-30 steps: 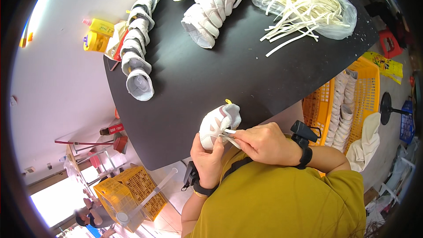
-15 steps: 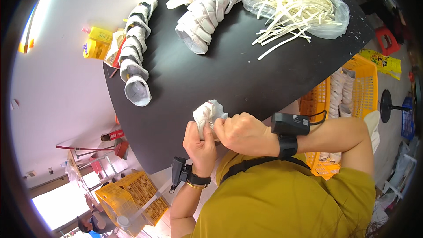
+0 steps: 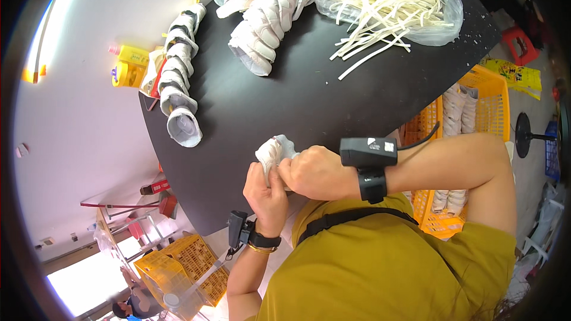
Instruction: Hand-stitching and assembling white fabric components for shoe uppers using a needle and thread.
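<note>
Black table (image 3: 309, 95) fills most of the view. Orange basket (image 3: 495, 104) at right, more uppers inside. On the far side of the table: clear bag (image 3: 445, 37) spilling loose strips (image 3: 380, 3), thick stack of nested uppers (image 3: 262, 32) left of it, thin row of nested uppers (image 3: 178, 62) along the left edge. Right grip (image 3: 318, 172): curled into a fist against the right side of the upper; contents hidden, can't tell if strip or upper edge. Left grip (image 3: 266, 199): closed on the upper, thumb on the near side. White shoe upper (image 3: 269, 151) is between both hands, over the table's near edge, tilted, looks squeezed. Change: a second ago a pale strip showed at the right fingers; now can't make it out, fist covers that spot. Probably means the strip is being worked inside the fist; progress unreadable.
</note>
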Action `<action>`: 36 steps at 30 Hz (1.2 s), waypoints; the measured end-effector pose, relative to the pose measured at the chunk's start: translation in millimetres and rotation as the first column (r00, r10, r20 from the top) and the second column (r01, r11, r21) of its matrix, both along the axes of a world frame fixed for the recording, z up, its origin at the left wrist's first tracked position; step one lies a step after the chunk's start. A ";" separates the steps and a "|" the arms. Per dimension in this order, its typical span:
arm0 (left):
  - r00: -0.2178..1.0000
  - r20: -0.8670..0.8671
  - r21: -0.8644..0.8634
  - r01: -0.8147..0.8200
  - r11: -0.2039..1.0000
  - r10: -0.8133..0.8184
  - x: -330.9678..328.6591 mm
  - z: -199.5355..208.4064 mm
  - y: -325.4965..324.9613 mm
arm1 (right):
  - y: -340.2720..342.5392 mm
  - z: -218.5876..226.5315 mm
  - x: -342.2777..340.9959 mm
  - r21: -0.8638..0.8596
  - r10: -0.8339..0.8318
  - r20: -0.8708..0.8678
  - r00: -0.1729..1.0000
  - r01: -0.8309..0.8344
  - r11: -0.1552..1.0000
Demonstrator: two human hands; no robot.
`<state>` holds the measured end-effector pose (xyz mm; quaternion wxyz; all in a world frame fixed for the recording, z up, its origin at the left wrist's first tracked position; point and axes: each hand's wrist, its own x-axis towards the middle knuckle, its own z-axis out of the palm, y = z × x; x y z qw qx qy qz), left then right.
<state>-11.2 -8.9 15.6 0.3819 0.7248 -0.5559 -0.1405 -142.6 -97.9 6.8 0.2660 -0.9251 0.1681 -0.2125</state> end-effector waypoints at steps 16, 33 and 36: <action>0.988 -0.098 -0.037 -0.121 0.992 0.117 -4.1 -6.8 3.7 | -9.1 7.1 14.2 0.334 0.084 -0.190 0.978 -0.016 0.943; 0.854 0.409 -0.136 0.405 0.904 -0.321 10.3 21.0 18.3 | -58.3 35.3 -11.7 0.596 0.332 -0.108 0.937 -0.206 0.776; 0.867 0.419 -0.198 0.376 0.905 -0.269 9.8 18.3 22.3 | -53.5 31.0 -10.9 0.642 0.289 0.027 0.957 -0.238 0.729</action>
